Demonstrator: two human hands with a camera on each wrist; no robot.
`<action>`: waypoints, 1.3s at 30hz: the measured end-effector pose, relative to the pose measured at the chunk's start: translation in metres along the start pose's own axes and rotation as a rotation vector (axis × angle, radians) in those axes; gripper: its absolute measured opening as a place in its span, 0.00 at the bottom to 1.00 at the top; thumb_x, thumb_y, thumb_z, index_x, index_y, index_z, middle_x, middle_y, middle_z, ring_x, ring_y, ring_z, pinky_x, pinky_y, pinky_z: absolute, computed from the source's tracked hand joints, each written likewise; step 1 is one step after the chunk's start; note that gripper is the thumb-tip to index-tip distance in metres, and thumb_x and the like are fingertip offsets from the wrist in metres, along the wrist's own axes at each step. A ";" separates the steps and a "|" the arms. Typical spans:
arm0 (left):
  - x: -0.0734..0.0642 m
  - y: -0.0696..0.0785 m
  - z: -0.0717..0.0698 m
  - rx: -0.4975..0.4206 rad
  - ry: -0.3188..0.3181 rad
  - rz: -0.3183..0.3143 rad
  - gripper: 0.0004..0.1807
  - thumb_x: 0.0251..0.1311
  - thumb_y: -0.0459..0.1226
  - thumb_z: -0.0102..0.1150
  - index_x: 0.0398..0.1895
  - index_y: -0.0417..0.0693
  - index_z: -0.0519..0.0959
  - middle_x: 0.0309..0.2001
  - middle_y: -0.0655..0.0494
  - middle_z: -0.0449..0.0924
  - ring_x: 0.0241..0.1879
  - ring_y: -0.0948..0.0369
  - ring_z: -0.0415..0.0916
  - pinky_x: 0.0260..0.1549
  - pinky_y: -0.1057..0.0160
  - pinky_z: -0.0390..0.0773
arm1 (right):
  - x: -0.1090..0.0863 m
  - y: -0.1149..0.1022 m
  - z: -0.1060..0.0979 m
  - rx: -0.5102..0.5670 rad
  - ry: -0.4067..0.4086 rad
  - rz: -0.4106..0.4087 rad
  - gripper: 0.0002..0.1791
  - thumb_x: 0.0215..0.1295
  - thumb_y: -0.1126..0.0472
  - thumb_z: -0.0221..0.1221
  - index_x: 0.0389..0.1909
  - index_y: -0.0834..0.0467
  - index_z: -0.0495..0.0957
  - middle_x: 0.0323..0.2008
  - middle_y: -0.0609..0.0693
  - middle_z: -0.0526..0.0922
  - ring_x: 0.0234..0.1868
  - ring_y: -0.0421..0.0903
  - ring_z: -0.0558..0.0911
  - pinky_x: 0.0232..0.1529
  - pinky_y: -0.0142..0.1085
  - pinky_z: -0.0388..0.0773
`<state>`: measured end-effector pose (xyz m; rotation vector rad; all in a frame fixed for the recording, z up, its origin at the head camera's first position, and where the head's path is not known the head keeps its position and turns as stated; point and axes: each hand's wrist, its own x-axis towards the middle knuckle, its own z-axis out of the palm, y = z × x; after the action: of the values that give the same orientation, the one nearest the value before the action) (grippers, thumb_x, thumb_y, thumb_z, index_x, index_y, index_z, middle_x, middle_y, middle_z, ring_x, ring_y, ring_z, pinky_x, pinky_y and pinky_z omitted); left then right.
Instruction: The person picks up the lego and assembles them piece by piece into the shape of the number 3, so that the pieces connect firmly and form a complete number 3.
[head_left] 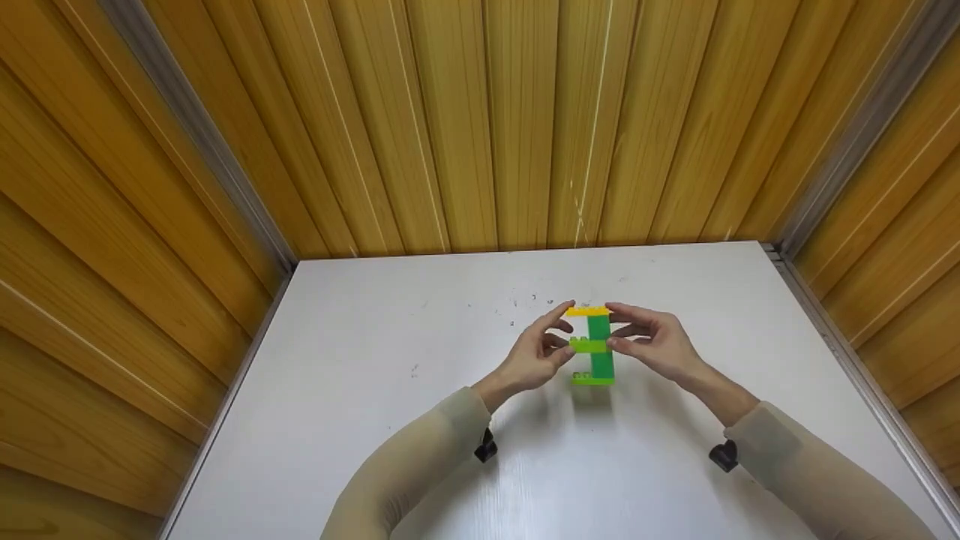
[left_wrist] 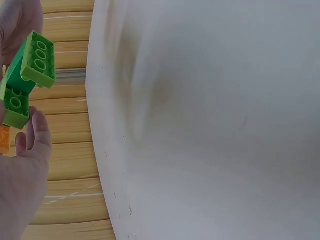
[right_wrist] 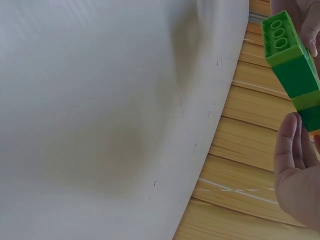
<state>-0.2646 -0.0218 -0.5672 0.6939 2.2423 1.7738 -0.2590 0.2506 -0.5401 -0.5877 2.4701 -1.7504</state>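
Both hands hold a toy building-brick structure [head_left: 601, 365] up off the table, shaped like a backward E. A yellow brick [head_left: 588, 311] tops it. Dark green bricks [head_left: 599, 327] form the right side, with a light green brick [head_left: 589, 346] across the middle and another at the bottom. My left hand [head_left: 529, 358] pinches it from the left, index finger at the yellow brick and thumb at the middle one. From the right, my right hand [head_left: 660, 345] grips the same two levels. In the left wrist view, the bottom brick [left_wrist: 42, 59] shows its hollow underside with round tubes.
A white table [head_left: 360, 450] with small dark scuffs lies beneath the hands. Wood-patterned panels [head_left: 450, 127] rise behind it and on both sides, joined by grey metal strips [head_left: 202, 127]. Black wrist devices [head_left: 486, 448] sit at both sleeves.
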 end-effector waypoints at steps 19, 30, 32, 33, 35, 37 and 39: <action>0.004 0.003 -0.003 0.065 0.079 -0.201 0.40 0.81 0.40 0.65 0.91 0.63 0.62 0.57 0.47 0.87 0.53 0.48 0.91 0.47 0.63 0.88 | 0.007 0.019 0.010 0.191 -0.058 0.226 0.45 0.76 0.66 0.70 0.89 0.59 0.61 0.69 0.69 0.84 0.52 0.38 0.93 0.54 0.39 0.94; 0.011 -0.007 -0.010 0.099 0.120 -0.299 0.41 0.77 0.41 0.70 0.89 0.62 0.66 0.56 0.48 0.89 0.50 0.59 0.87 0.48 0.62 0.88 | 0.020 0.024 0.023 0.196 -0.074 0.353 0.45 0.78 0.61 0.69 0.90 0.55 0.60 0.75 0.72 0.77 0.56 0.43 0.91 0.60 0.49 0.92; 0.013 -0.011 -0.011 0.116 0.137 -0.310 0.41 0.76 0.41 0.71 0.89 0.61 0.67 0.55 0.47 0.90 0.49 0.59 0.87 0.49 0.62 0.87 | 0.024 0.024 0.026 0.187 -0.072 0.362 0.46 0.78 0.60 0.70 0.90 0.56 0.60 0.75 0.72 0.76 0.56 0.43 0.90 0.59 0.49 0.93; 0.014 -0.012 -0.011 0.124 0.147 -0.316 0.40 0.76 0.41 0.71 0.88 0.60 0.68 0.54 0.47 0.91 0.49 0.60 0.87 0.49 0.62 0.87 | 0.026 0.025 0.028 0.184 -0.066 0.372 0.46 0.77 0.61 0.70 0.90 0.56 0.60 0.74 0.71 0.76 0.55 0.43 0.89 0.59 0.48 0.93; 0.017 -0.016 -0.011 0.130 0.164 -0.332 0.40 0.75 0.41 0.72 0.87 0.60 0.69 0.53 0.48 0.91 0.48 0.60 0.86 0.49 0.62 0.86 | 0.030 0.025 0.032 0.170 -0.059 0.391 0.46 0.77 0.60 0.71 0.89 0.56 0.61 0.73 0.69 0.76 0.56 0.43 0.88 0.59 0.46 0.93; 0.019 -0.018 -0.011 0.136 0.175 -0.350 0.39 0.75 0.40 0.72 0.87 0.59 0.70 0.52 0.48 0.91 0.46 0.61 0.86 0.47 0.63 0.85 | 0.033 0.027 0.036 0.153 -0.056 0.414 0.46 0.77 0.60 0.70 0.90 0.56 0.61 0.73 0.67 0.75 0.56 0.44 0.87 0.58 0.44 0.93; 0.020 -0.020 -0.011 0.139 0.180 -0.366 0.39 0.75 0.39 0.71 0.87 0.59 0.70 0.51 0.49 0.91 0.45 0.61 0.85 0.45 0.64 0.85 | 0.036 0.029 0.038 0.140 -0.053 0.437 0.45 0.77 0.61 0.70 0.90 0.56 0.60 0.73 0.66 0.75 0.57 0.45 0.86 0.59 0.42 0.93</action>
<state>-0.2918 -0.0248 -0.5812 0.1314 2.4333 1.5655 -0.2902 0.2123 -0.5740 -0.0707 2.1990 -1.6810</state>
